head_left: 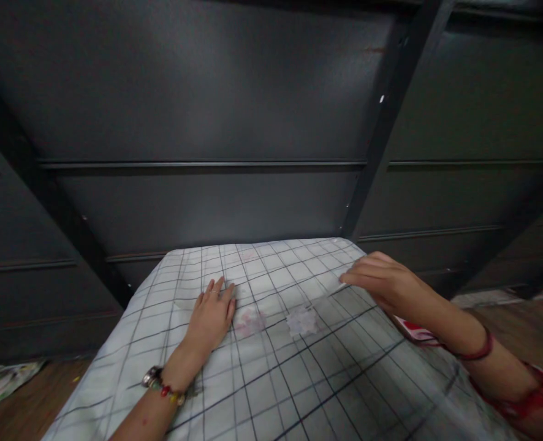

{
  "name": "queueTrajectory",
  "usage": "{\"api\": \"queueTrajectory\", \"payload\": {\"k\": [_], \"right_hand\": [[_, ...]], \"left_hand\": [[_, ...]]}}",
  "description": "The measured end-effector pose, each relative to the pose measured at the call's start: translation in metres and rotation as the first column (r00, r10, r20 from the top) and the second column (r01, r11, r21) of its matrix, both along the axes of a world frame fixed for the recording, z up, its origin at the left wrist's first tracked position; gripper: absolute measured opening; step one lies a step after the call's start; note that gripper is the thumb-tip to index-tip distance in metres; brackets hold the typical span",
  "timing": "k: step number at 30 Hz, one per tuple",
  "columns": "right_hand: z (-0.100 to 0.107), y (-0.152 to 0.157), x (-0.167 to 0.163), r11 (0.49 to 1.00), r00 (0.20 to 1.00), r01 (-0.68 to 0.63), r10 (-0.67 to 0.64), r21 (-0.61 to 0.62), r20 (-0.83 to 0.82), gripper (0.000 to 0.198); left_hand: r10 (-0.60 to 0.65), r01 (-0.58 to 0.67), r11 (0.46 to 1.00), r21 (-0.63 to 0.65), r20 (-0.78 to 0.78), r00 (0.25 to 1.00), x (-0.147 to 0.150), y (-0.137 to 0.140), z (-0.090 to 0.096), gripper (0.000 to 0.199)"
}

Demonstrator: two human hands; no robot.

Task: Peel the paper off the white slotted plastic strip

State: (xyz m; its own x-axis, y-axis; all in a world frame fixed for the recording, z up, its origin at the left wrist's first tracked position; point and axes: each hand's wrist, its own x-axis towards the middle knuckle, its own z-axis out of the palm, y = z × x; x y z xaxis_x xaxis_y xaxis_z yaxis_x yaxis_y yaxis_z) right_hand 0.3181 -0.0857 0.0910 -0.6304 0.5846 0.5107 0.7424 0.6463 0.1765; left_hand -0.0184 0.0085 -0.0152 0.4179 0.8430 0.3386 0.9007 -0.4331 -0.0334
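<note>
My left hand (212, 315) lies palm down on a white cloth with dark grid lines (271, 373), its fingers spread a little. At the cloth's right side, my right hand (382, 278) pinches a thin whitish edge (340, 288). This edge looks like part of a see-through sheet or film stretching toward the middle; its full outline is hard to make out. Between the hands sits a small crumpled-looking white piece (303, 320). Closer to my left fingers is a pale pink-and-white patch (250, 322). Whether these two lie under or on the film, I cannot tell.
Dark panels with metal frame bars (207, 164) rise behind the cloth-covered surface. Something red and white (418, 331) shows below my right forearm. A green-and-white printed item (7, 380) lies on the brown floor at lower left.
</note>
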Motion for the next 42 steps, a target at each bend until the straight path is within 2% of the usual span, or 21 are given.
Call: {"api": "queueTrajectory", "payload": {"k": [3, 6, 11, 17, 22, 27, 31, 36, 39, 42], "right_hand": [[0.000, -0.019, 0.003, 0.998, 0.999, -0.015, 0.013, 0.054, 0.036, 0.033], [-0.006, -0.025, -0.005, 0.996, 0.998, -0.001, -0.004, 0.087, 0.055, 0.030], [-0.008, -0.020, -0.024, 0.999, 1.000, 0.009, -0.009, 0.053, 0.012, 0.031], [-0.004, -0.016, -0.044, 0.997, 0.997, 0.029, -0.034, -0.077, -0.063, 0.030], [-0.008, -0.009, -0.051, 1.000, 1.000, 0.006, -0.007, -0.030, -0.015, 0.031], [-0.012, -0.002, -0.051, 0.999, 1.000, 0.020, -0.021, 0.041, 0.020, 0.030], [-0.013, 0.001, -0.048, 0.998, 0.998, 0.062, -0.063, 0.029, 0.028, 0.028], [-0.003, -0.007, -0.043, 0.992, 0.991, 0.119, -0.116, -0.041, 0.070, 0.036], [-0.001, -0.010, -0.042, 0.994, 0.993, 0.109, -0.108, -0.012, 0.051, 0.038], [-0.007, -0.008, -0.044, 0.995, 0.995, 0.102, -0.103, 0.015, 0.012, 0.033]], "left_hand": [[-0.099, 0.099, 0.995, 0.031, 0.018, 0.995, 0.004, 0.001, -0.001, 0.036], [-0.197, 0.193, 0.977, 0.090, 0.034, 0.980, 0.004, 0.004, -0.006, 0.034], [-0.279, 0.270, 0.955, 0.125, 0.055, 0.959, 0.001, 0.007, -0.011, 0.031], [-0.346, 0.338, 0.936, 0.094, 0.080, 0.935, 0.000, 0.007, -0.008, 0.031], [-0.494, 0.488, 0.870, 0.073, 0.106, 0.863, 0.001, 0.003, 0.000, 0.031], [-0.617, 0.624, 0.782, -0.009, 0.135, 0.775, 0.007, -0.005, 0.011, 0.034], [-0.649, 0.661, 0.750, -0.020, 0.176, 0.741, 0.009, -0.009, 0.016, 0.033], [-0.668, 0.687, 0.726, -0.019, 0.216, 0.712, 0.011, -0.011, 0.019, 0.033], [-0.678, 0.701, 0.712, -0.021, 0.235, 0.696, 0.012, -0.012, 0.020, 0.033], [-0.679, 0.706, 0.707, -0.033, 0.244, 0.692, 0.014, -0.014, 0.021, 0.034]]}}
